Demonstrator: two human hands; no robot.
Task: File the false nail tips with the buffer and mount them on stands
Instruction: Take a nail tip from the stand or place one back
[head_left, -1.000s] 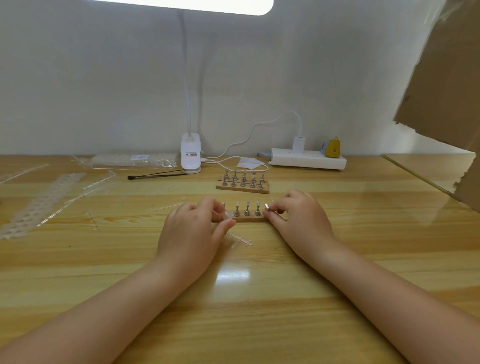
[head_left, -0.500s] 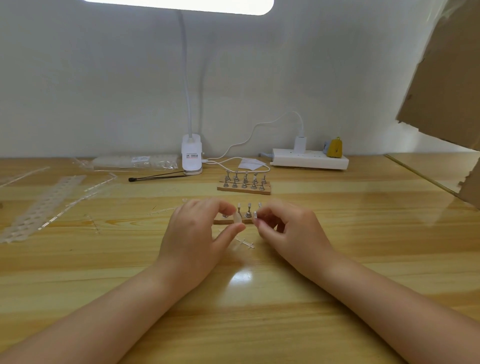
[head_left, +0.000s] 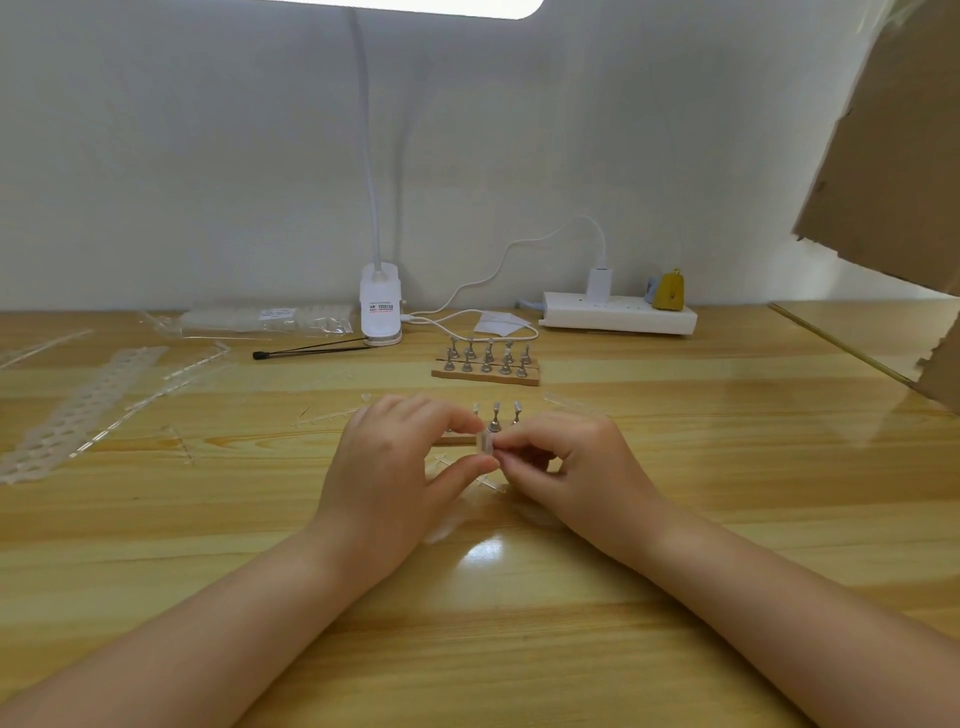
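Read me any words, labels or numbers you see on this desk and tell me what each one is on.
Nothing here can be read.
White lamp base: a sticker with red and dark print, too small and blurred to read.
Clear plastic bag by the wall: a white label with print, too blurred to read.
Power strip and yellow plug: no text that can be made out.

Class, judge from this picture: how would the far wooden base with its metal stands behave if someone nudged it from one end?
The far wooden base lies flat and low, so it would probably slide, not tip. Its slim upright stands might wobble. The glossy table likely offers little grip.
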